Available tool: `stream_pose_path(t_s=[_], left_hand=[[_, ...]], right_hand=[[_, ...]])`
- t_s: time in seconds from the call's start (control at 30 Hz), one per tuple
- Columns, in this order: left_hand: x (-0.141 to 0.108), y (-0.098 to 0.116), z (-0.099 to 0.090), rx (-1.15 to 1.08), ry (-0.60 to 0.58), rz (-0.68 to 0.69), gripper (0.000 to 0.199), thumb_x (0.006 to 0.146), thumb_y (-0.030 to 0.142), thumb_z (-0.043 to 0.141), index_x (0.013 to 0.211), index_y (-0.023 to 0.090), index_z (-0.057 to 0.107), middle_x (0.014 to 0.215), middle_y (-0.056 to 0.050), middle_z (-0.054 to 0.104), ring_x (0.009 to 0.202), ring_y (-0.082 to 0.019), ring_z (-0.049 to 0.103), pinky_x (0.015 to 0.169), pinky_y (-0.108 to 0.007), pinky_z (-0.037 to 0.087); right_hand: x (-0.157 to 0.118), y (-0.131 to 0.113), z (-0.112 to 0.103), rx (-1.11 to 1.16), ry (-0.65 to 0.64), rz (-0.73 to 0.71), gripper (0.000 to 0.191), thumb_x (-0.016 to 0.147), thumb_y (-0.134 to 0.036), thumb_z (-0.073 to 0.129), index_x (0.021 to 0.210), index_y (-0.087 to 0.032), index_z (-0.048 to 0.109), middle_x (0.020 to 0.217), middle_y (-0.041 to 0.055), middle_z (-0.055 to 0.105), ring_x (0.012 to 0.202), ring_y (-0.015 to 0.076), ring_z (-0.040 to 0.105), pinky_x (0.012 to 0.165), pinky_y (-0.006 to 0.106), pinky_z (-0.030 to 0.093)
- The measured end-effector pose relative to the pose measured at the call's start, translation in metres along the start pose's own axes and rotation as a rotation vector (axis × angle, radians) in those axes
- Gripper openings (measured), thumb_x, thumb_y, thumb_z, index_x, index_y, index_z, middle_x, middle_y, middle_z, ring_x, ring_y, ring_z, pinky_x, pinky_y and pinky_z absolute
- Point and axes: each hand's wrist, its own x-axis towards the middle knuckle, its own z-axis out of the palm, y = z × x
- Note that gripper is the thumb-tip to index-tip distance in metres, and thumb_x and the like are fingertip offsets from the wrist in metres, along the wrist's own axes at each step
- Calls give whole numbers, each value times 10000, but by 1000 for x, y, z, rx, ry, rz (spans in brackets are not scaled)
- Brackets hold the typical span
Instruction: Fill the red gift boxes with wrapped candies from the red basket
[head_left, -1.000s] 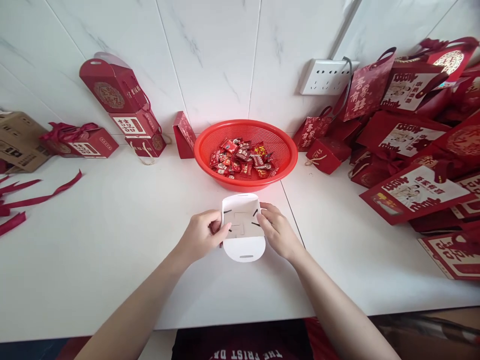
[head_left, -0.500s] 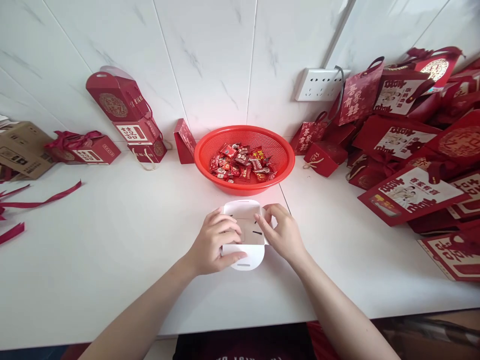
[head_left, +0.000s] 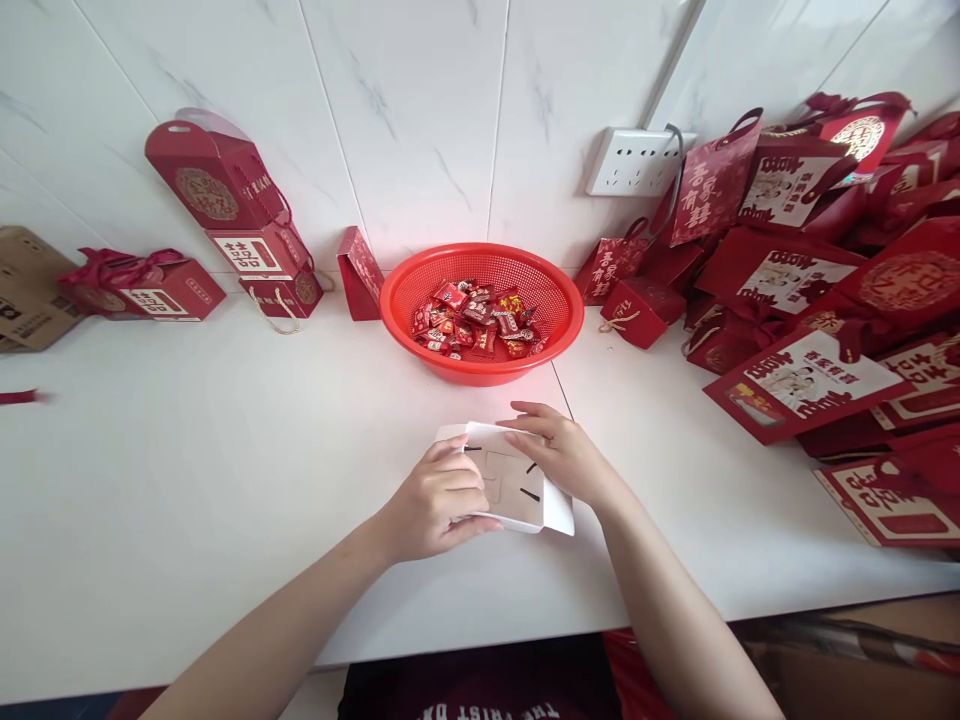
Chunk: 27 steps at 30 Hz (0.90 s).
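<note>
Head view shows the open, white-lined paper box (head_left: 510,480) on the white worktop (head_left: 225,500), between the person's two hands. Half a second ago its rounded, slotted flap pointed toward the body; that flap is now out of sight, and a plain side flap (head_left: 558,508) juts out at the near right corner, so the box appears to have been turned or its walls shifted. Its interior still lies open, with dark narrow marks on the floor, and its walls seem, as a judgement, not yet squared up. The hands are apart from each other: the left hand (head_left: 431,505) clasps the near left wall, fingers inside and thumb outside, while the right hand (head_left: 574,455) touches the far right edge; whether it pinches there cannot be told. Fingers cover parts of the rim. Just beyond sits the red perforated basket (head_left: 480,378) of wrapped sweets (head_left: 480,318), limiting room on the far side. Farther off are a stack of red gift boxes (head_left: 217,190) to the left, a heap of red gift boxes (head_left: 810,375) to the right, and the power strip (head_left: 634,162) on the wall.
</note>
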Motion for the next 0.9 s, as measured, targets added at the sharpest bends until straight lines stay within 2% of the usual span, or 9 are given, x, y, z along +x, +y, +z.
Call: stream_pose_path(t_s=[0.1,0.17,0.23,0.33,0.5,0.7,0.73,0.8,0.9], left_hand=[[-4,-4,5,-105,57,-68,190,831,329,755,961,223,666,1083,-78,652,1166,-250,574,1154,-483,351],[-8,-10,10,-209,90,-164,599,756,424,812,1266,224,572,1454,-178,421,1398,-350,371,1138,-545,365],[-11,-18,15,-327,59,-241,983,691,521,833,1490,219,347,1604,-222,127,1476,-411,208,1142,-600,332],[-13,-33,20,-470,-19,-238,1107,683,514,829,1556,228,210,1567,-230,184,1456,-414,248,1145,-612,313],[-13,-51,14,-468,91,-266,944,664,394,845,1467,270,365,1380,-159,409,1296,-371,457,1062,-551,429],[-13,-68,6,-423,226,-371,866,667,350,861,1407,274,417,1382,-131,415,1296,-362,467,1084,-547,408],[-13,-70,6,-452,235,-392,873,675,345,858,1417,274,403,1398,-133,411,1305,-361,466,1085,-542,411],[-12,-74,8,-540,240,-435,929,698,340,845,1469,282,331,1455,-140,389,1343,-364,443,1096,-539,406],[-9,-76,9,-675,260,-473,1079,705,333,847,1547,304,174,1556,-145,311,1424,-373,355,1150,-552,340]], right_hand=[[2,-4,-4,87,-94,39,325,968,-449,523,995,-262,787,1125,55,737,954,251,707,776,369,563],[3,-7,-6,174,-136,-4,325,979,-432,507,1017,-252,775,1030,37,758,880,222,715,736,338,560],[4,-7,-6,240,-162,-81,311,982,-416,512,1048,-242,762,1073,37,748,921,207,708,762,317,555],[8,-5,-3,248,-179,-145,333,992,-424,495,1017,-212,751,1061,55,738,910,204,702,766,312,552],[19,-7,-2,-30,29,-303,329,1029,-353,417,1015,-203,709,1023,75,725,909,212,673,815,334,514],[63,-35,-49,-246,359,-382,305,1021,-363,435,989,-193,686,984,81,717,871,207,654,759,305,483],[78,-39,-58,-319,364,-334,323,1025,-377,419,1008,-192,684,1001,84,721,894,215,655,764,312,481],[111,-43,-72,-534,205,-184,363,1052,-345,329,1120,-204,657,1122,81,709,1025,227,644,864,337,468],[162,-42,-77,-633,-2,-110,223,1000,-269,495,1000,-187,702,1046,93,725,969,234,671,837,334,501]])
